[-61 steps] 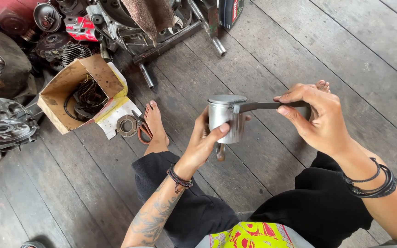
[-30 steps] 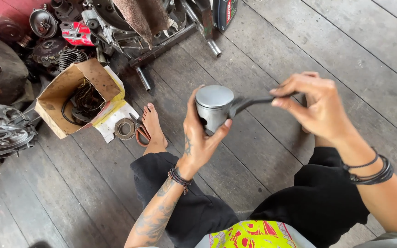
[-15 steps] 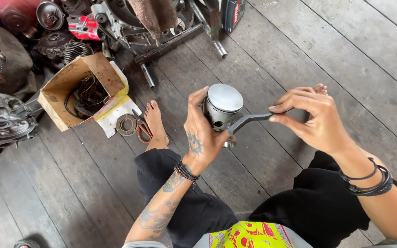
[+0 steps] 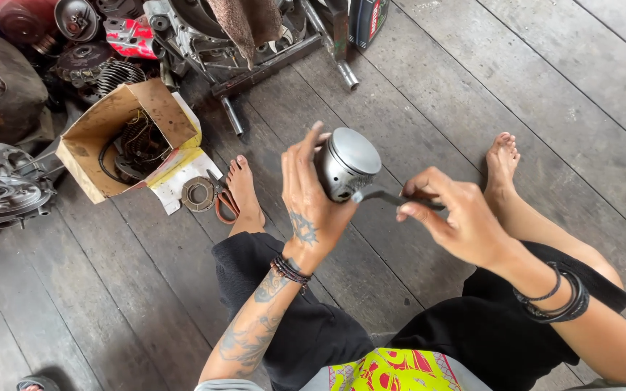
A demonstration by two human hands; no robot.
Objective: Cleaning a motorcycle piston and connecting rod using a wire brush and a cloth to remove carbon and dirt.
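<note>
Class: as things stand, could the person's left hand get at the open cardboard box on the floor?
Probably not at once. The left hand is wrapped round the metal piston, so it is occupied. Otherwise the way looks free: the cardboard box lies open on that side, beyond the left foot.

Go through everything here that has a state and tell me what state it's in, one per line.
Piston: off the floor, tilted, crown up and to the right, gripped by the left hand.
Dark tool: tip against the piston's side, pinched by the right hand.
Cardboard box: open, lying on its side, dark parts inside.
Round part: flat on paper beside the box.
</note>
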